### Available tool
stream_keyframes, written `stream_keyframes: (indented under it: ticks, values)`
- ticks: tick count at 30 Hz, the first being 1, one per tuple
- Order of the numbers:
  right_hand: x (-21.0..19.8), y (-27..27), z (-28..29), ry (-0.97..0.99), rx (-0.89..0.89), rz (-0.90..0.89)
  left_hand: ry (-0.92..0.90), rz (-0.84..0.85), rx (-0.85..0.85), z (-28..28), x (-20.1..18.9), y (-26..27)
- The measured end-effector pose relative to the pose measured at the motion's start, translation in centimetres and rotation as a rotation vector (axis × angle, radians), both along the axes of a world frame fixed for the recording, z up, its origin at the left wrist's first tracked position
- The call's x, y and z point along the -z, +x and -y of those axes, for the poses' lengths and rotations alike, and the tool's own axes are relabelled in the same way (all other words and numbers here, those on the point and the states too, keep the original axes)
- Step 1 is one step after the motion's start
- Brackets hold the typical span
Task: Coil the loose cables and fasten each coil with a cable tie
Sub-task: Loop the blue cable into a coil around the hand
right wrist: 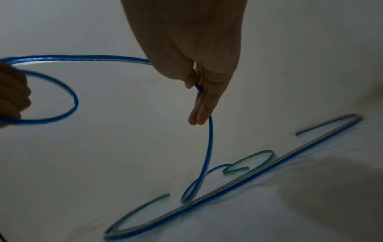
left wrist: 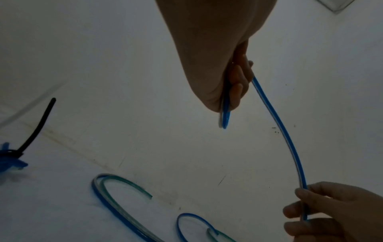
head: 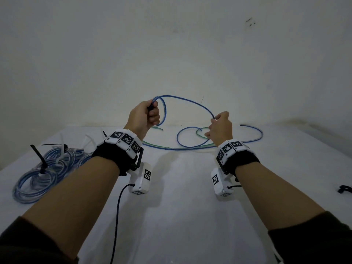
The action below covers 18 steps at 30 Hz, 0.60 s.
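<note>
The blue cable (head: 187, 103) is held raised above the white table (head: 181, 206), at centre frame in the head view. One small loop is gathered in the left hand (head: 145, 116), which is clenched around it, knuckles up, forearm reaching in from lower left. From that fist the cable arcs to the right and is pinched in the right hand (head: 221, 128), between thumb and fingers; the remaining fingers (right wrist: 200, 113) are seen extended downward in the right wrist view. Below the right hand the cable drops to the table, where a further loop is formed and a long run is laid toward the right edge of the frame. A green cable (head: 202, 131) is laid alongside it on the table, touching or crossing it near the loop; the exact contact cannot be told. At lower left of the head view, finished blue coils (head: 47, 172) are seen, bound with a black cable tie (head: 39, 157) and white ties (head: 62, 149).
</note>
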State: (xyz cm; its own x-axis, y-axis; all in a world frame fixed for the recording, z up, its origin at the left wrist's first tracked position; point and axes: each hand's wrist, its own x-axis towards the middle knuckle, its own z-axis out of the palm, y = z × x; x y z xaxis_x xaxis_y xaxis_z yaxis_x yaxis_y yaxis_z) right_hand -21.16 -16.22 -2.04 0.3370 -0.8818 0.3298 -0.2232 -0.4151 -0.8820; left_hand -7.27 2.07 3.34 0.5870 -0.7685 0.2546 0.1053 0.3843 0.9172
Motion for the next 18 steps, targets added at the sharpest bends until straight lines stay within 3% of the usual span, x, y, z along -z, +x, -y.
stream_keyframes:
  ticks: [2,7,12,15,18]
  values:
    - [-0.3,0.0,-0.3,0.041,-0.03,0.061,-0.01,0.001,-0.004,0.2,0.0,-0.1]
    - [-0.1,0.7,-0.8,-0.206,-0.092,0.035,-0.033,0.08,0.121,0.7,0.1,-0.8]
    - [-0.8,0.7,-1.8,-0.412,-0.346,-0.186,-0.161,0.112,0.007,1.7,-0.1,-0.8]
    - [-1.4,0.8,-2.9,-0.407,-0.504,-0.317,-0.142,0.29,-0.111,2.4,0.2,-0.7]
    - [-2.3,0.7,-3.7,-0.35,-0.585,-0.306,-0.019,0.605,-0.224,2.8,1.3,-0.7]
